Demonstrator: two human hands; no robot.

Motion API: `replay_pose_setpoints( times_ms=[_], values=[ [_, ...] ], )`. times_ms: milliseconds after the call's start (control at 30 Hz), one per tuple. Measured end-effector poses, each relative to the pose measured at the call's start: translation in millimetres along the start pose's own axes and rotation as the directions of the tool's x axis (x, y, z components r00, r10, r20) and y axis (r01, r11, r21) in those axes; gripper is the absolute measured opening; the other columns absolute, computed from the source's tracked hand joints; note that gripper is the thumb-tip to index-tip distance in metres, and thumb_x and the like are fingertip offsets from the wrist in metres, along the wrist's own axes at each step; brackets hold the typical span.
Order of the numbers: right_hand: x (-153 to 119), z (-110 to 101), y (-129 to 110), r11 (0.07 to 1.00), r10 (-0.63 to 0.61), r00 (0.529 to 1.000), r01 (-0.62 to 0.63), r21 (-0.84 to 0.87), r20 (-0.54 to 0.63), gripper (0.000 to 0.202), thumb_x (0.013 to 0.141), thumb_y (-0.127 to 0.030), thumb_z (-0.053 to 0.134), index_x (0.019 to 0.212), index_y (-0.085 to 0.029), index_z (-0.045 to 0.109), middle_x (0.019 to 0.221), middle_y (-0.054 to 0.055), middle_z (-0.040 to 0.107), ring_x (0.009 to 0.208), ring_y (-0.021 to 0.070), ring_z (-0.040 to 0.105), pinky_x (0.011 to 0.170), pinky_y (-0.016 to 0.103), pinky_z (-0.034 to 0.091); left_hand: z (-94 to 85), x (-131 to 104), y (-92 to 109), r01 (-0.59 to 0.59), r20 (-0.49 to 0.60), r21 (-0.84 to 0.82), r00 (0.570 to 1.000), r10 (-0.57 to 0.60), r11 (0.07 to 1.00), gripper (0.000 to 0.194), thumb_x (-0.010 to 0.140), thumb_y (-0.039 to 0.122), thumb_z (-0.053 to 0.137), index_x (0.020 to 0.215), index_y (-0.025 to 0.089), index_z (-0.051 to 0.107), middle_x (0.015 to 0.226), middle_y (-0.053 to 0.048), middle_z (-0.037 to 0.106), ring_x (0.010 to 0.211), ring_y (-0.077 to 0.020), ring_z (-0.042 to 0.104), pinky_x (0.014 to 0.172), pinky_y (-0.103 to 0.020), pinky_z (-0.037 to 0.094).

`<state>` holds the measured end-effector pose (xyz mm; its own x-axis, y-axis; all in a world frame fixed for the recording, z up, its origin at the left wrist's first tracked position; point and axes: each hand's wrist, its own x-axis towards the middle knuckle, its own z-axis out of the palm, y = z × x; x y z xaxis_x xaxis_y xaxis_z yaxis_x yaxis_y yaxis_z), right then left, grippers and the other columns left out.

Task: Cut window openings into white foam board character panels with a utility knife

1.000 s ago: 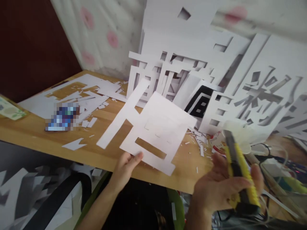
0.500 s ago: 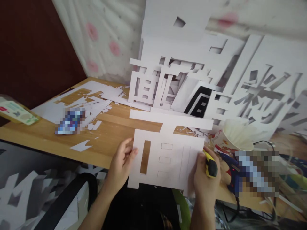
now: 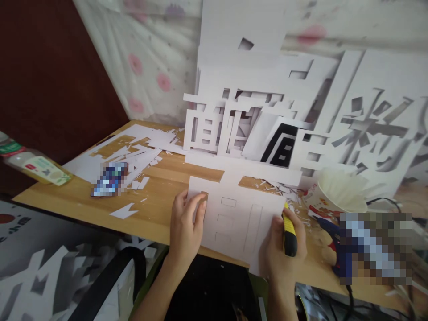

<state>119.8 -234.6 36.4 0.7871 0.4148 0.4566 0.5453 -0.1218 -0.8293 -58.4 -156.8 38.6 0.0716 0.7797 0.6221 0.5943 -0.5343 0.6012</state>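
A white board cut-out (image 3: pixel 239 223), shaped like a written character with a wide bar on top, is held up before me over the table's front edge. Several pencilled rectangles mark its face. My left hand (image 3: pixel 187 227) grips its left side, fingers and thumb at the cut slot and covering most of it. My right hand (image 3: pixel 284 254) is closed on the right edge and also holds a yellow and black utility knife (image 3: pixel 289 236), whose blade I cannot see.
Behind stand white cut-out boards (image 3: pixel 203 127). A blurred phone (image 3: pixel 110 180), paper scraps (image 3: pixel 123 211) and a bottle (image 3: pixel 43 167) lie on the left of the wooden table (image 3: pixel 167 191). At right are a paper bucket (image 3: pixel 323 198), a blue glue gun (image 3: pixel 341 245) and cables.
My left hand has shifted right from the board's left edge onto the slot, its fingers now covering it. The view has swung slightly left. The right hand keeps its hold on board and knife.
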Motion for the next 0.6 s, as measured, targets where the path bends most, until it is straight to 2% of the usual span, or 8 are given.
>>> replay_pose_setpoints(
  times_ms=[100, 300, 467, 600],
  values=[
    [-3.2, 2.1, 0.6, 1.0, -0.019, 1.0, 0.019, -0.012, -0.017, 0.045, 0.093, -0.055, 0.054, 0.114, -0.017, 0.067, 0.118, 0.015, 0.068, 0.111, 0.0283, 0.063, 0.098, 0.046, 0.046, 3.7, 3.9, 1.3, 0.017, -0.03, 0.05, 0.999, -0.016, 0.999, 0.019, 0.099, 0.026, 0.052, 0.104, 0.021, 0.069, 0.118, -0.012, 0.055, 0.11, -0.024, 0.06, 0.094, -0.042, 0.051],
    [-5.2, -6.7, -6.8, 1.0, -0.015, 0.997, 0.014, -0.019, -0.07, 0.048, 0.091, -0.057, 0.055, 0.113, -0.016, 0.066, 0.117, 0.015, 0.067, 0.107, 0.0282, 0.063, 0.096, 0.046, 0.046, 8.7, 7.1, 5.0, -0.025, -0.137, 0.009, 0.99, 0.026, 1.0, 0.01, 0.096, 0.025, 0.059, 0.096, 0.02, 0.067, 0.116, -0.011, 0.055, 0.111, -0.0246, 0.058, 0.095, -0.04, 0.048],
    [-4.4, -14.9, -11.0, 1.0, 0.005, 0.997, -0.007, -0.022, -0.081, 0.047, 0.089, -0.058, 0.055, 0.109, -0.016, 0.066, 0.112, 0.015, 0.068, 0.102, 0.0275, 0.063, 0.092, 0.045, 0.047, 11.7, 5.9, 13.1, -0.026, -0.185, 0.023, 0.982, 0.029, 0.999, 0.007, 0.093, 0.026, 0.063, 0.095, 0.022, 0.068, 0.117, -0.01, 0.056, 0.114, -0.0255, 0.054, 0.097, -0.041, 0.045],
    [-6.6, -12.8, -10.3, 0.999, -0.009, 0.998, 0.007, -0.032, -0.067, 0.046, 0.091, -0.056, 0.054, 0.11, -0.016, 0.066, 0.112, 0.015, 0.068, 0.104, 0.0276, 0.063, 0.093, 0.045, 0.047, 9.9, 4.1, 18.9, -0.015, -0.205, 0.057, 0.978, 0.026, 0.998, 0.009, 0.094, 0.022, 0.06, 0.088, 0.02, 0.066, 0.117, -0.013, 0.054, 0.116, -0.0281, 0.051, 0.098, -0.045, 0.041]
  ],
)
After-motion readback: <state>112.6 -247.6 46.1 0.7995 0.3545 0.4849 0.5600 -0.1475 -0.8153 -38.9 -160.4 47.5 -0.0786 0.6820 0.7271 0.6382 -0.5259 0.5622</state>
